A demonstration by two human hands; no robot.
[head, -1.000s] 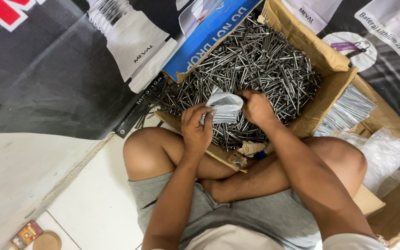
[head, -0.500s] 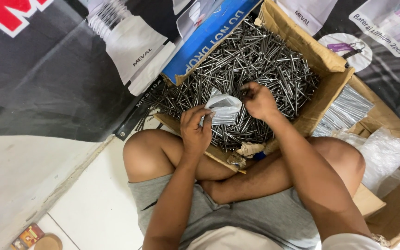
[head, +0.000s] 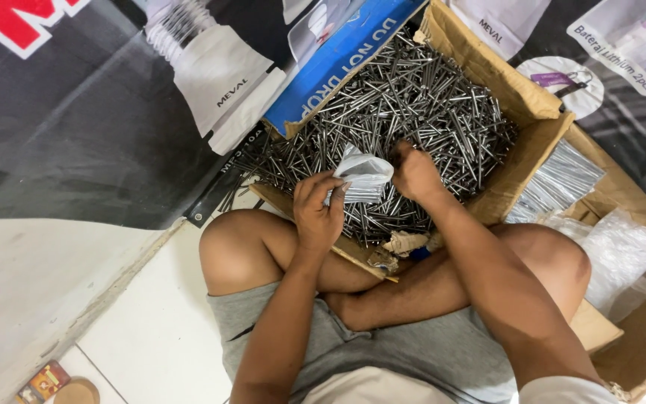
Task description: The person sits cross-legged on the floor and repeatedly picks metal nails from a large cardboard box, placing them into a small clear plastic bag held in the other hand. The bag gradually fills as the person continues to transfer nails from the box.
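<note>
Our left hand [head: 319, 213] fingers pinch a small clear plastic bag [head: 362, 176], its mouth toward the right hand [head: 413, 172], whose fingers are clenched into the nails [head: 413, 112]. These lie criss-crossed in a brown cardboard box [head: 521, 161] with a blue flap [head: 338, 63] at its upper left.

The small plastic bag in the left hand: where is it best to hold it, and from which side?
Probably at the bunched upper edge of the plastic bag, from the person's side, as the left hand does: nails weigh its lower part down.
</note>
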